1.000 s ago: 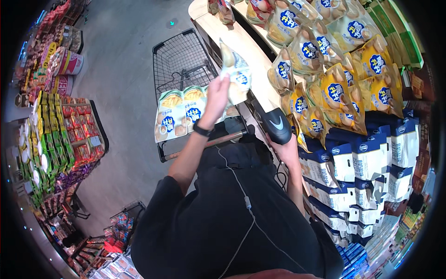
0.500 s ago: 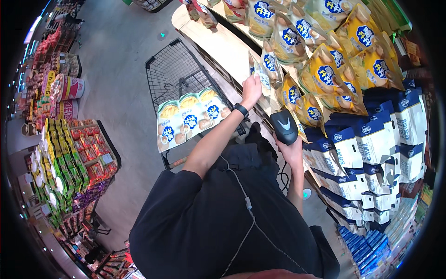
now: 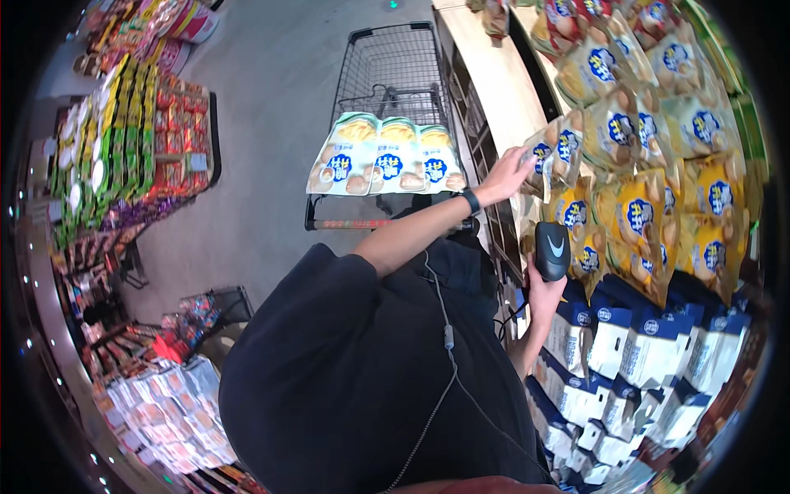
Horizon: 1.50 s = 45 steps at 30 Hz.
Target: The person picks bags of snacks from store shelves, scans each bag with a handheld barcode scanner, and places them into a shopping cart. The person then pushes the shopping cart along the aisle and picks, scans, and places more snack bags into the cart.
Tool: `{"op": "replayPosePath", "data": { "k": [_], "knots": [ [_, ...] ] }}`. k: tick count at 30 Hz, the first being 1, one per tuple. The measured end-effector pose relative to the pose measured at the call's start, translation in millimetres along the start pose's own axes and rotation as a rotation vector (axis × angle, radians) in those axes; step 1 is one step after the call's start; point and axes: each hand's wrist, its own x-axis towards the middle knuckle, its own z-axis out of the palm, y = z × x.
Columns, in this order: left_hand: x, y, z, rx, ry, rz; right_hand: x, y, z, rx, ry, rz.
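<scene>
My left hand (image 3: 504,176), with a dark band on its wrist, reaches across to the shelf. Its fingers are closed at the left edge of a pale snack bag (image 3: 541,169) that stands at the front of the row. A black handheld barcode scanner (image 3: 553,250) is gripped in my right hand (image 3: 543,290), just in front of yellow snack bags (image 3: 573,206). Three pale green-topped snack packs (image 3: 388,165) lie side by side across the near end of a wire shopping cart (image 3: 387,62).
White-and-blue packages (image 3: 658,342) fill the right side below the yellow bags. A pale wooden shelf edge (image 3: 485,70) runs beside the cart. To the left, past the grey floor (image 3: 263,123), stands a display of green and red packets (image 3: 132,140).
My view has turned right, so cart and shelves sit differently in it. My left hand remains at the pale bag, and the scanner stays in my right hand.
</scene>
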Motion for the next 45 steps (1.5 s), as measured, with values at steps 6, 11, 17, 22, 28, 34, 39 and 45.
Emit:
{"op": "replayPosePath", "data": {
  "k": [6, 11, 17, 22, 28, 34, 39, 45],
  "knots": [
    [-81.6, -57.8, -184.9, 0.51, 0.191, 0.233, 17.3, -24.7, 15.5, -0.122, -0.106, 0.02],
    [-202.6, -76.1, -341.7, 1.112, 0.018, -0.192, 28.3, -54.4, 46.5, -0.084, -0.213, 0.047],
    [-253.8, -167.1, -375.5, 1.075, -0.004, -0.182, 36.8, -77.3, 91.5, -0.258, -0.38, -0.075],
    [-251.4, -157.5, -372.8, 0.915, 0.227, -0.084, 40.6, -88.9, 123.3, -0.224, -0.458, -0.063],
    [-190.1, -15.0, -410.5, 0.656, 0.755, 0.194, 32.1, -109.1, 155.8, -0.333, -0.504, -0.136],
    [-178.5, 66.4, -454.9, 0.164, 0.333, -0.048, 11.2, -140.0, 190.9, -0.311, -0.639, -0.366],
    [-174.8, 112.7, -457.7, -0.065, 0.188, 0.035, 8.5, -154.8, 188.6, -0.347, -0.616, -0.456],
    [-153.2, 115.1, -429.8, -0.172, 0.202, -0.007, 10.8, -154.4, 171.3, -0.187, -0.582, -0.415]
  ]
}}
